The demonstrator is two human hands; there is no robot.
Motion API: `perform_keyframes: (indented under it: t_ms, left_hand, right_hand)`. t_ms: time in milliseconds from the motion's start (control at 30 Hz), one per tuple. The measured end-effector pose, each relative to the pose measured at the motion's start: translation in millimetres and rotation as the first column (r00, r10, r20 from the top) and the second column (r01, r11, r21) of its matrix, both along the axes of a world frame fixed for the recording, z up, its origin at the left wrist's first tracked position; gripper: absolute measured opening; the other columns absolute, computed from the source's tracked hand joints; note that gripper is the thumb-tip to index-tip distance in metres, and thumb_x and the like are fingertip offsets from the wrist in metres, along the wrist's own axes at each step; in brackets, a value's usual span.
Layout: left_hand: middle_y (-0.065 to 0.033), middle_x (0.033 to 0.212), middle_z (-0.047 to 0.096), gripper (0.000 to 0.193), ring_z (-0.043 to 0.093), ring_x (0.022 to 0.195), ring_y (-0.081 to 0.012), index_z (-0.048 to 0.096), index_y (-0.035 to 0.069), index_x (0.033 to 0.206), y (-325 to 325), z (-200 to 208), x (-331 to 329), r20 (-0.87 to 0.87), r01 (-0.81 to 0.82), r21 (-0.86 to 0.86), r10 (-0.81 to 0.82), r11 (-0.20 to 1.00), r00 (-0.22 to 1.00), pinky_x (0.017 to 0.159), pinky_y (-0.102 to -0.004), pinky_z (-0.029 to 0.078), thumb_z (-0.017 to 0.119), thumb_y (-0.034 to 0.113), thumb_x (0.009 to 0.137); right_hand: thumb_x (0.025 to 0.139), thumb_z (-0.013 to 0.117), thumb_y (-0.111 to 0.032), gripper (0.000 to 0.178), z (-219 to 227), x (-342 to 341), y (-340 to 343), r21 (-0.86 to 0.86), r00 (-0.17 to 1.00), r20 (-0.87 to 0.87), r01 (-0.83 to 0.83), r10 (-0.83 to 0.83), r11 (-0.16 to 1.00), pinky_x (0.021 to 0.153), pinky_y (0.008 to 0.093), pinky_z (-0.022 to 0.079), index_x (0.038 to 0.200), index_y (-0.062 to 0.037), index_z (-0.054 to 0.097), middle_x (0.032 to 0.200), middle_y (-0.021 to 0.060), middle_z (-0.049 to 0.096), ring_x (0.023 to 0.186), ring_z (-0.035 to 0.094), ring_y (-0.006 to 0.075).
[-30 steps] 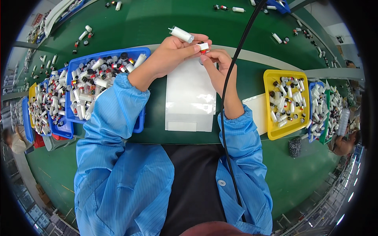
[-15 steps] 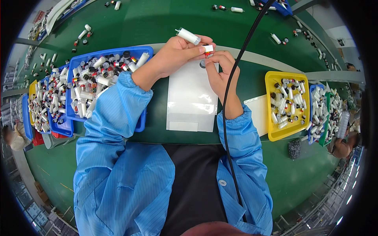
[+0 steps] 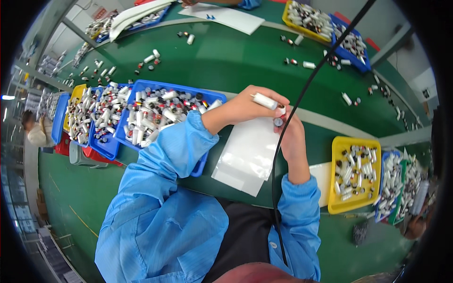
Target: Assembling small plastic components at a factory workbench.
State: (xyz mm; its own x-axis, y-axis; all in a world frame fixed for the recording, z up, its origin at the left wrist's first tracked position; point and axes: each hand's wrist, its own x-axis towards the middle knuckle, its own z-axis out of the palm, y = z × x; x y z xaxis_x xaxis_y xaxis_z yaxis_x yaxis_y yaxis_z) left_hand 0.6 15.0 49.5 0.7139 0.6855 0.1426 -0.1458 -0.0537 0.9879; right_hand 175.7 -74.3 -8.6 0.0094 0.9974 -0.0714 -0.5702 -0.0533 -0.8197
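My left hand (image 3: 245, 107) is closed around a white cylindrical tube (image 3: 265, 101) that has a thin nozzle at one end. Between the two hands is a small red-and-white fitting (image 3: 281, 111), with a round grey cap (image 3: 278, 121) just below it. My right hand (image 3: 295, 141) comes up to these small parts, its fingers bent against them and partly hidden by a black cable (image 3: 302, 94). Beneath the hands lies a clear plastic bag (image 3: 245, 153) on the green table.
At left, a blue tray (image 3: 123, 123) is heaped with tubes and caps, more trays beyond. A yellow tray (image 3: 336, 205) of tubes stands at right. Loose tubes lie along the far green surface (image 3: 222, 56). Across it, another person's sleeve (image 3: 249, 4) shows by a white sheet (image 3: 231, 18).
The view has tilted and turned, showing more of the far side. My hands remain together. The right hand has turned more upright beside the small parts, while the left still holds the tube.
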Motion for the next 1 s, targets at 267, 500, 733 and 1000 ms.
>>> perform_keyframes:
  t_ms: [267, 500, 733, 1000]
  left_hand:
    - [-0.0203, 0.104, 0.073, 0.053, 0.071, 0.093, -0.0297, 0.066, -0.002, 0.117, 148, 0, -50, -0.644, -0.007, 0.568, 0.449, 0.823, 0.620, 0.082, -0.0382, 0.056, 0.083, 0.026, 0.075]
    - [-0.0281, 0.133, 0.058, 0.064, 0.054, 0.127, -0.0405, 0.052, -0.002, 0.137, 188, -54, 22, -0.592, 0.215, 0.729, 0.441, 0.650, 0.675, 0.108, -0.0423, 0.043, 0.070, 0.031, 0.086]
    - [-0.0258, 0.121, 0.063, 0.037, 0.057, 0.114, -0.0469, 0.061, 0.001, 0.121, 203, -109, 124, -0.442, 0.114, 0.818, 0.490, 0.563, 0.751, 0.102, -0.0501, 0.045, 0.056, 0.023, 0.092]
    - [-0.0197, 0.102, 0.071, 0.035, 0.070, 0.092, -0.0374, 0.063, 0.003, 0.116, 222, -103, 96, -0.734, 0.550, 0.676, 0.504, 0.490, 0.454, 0.080, -0.0442, 0.057, 0.066, 0.018, 0.085]
  right_hand:
    - [0.080, 0.075, -0.024, 0.048, 0, -23, -61, 0.378, 0.066, 0.926, -0.214, -0.373, 0.901, 0.103, 0.0519, 0.041, 0.121, -0.0026, 0.062, 0.124, 0.0243, 0.059, 0.123, 0.052, 0.0417]
    - [0.087, 0.068, -0.022, 0.038, -21, -8, -50, 0.420, -0.047, 0.900, -0.171, -0.433, 0.891, 0.114, 0.0519, 0.033, 0.121, -0.0040, 0.063, 0.134, 0.0223, 0.055, 0.134, 0.045, 0.0415]
    - [0.088, 0.066, -0.007, 0.014, -34, 0, -43, 0.568, 0.235, 0.787, 0.086, -0.571, 0.818, 0.082, 0.0409, 0.051, 0.101, -0.0035, 0.066, 0.104, 0.0152, 0.065, 0.094, 0.064, 0.0338]
    - [0.079, 0.074, -0.010, 0.024, 11, -13, -110, 0.274, 0.259, 0.944, -0.277, -0.203, 0.921, 0.071, 0.0407, 0.053, 0.099, 0.0006, 0.070, 0.090, 0.0144, 0.061, 0.079, 0.063, 0.0331]
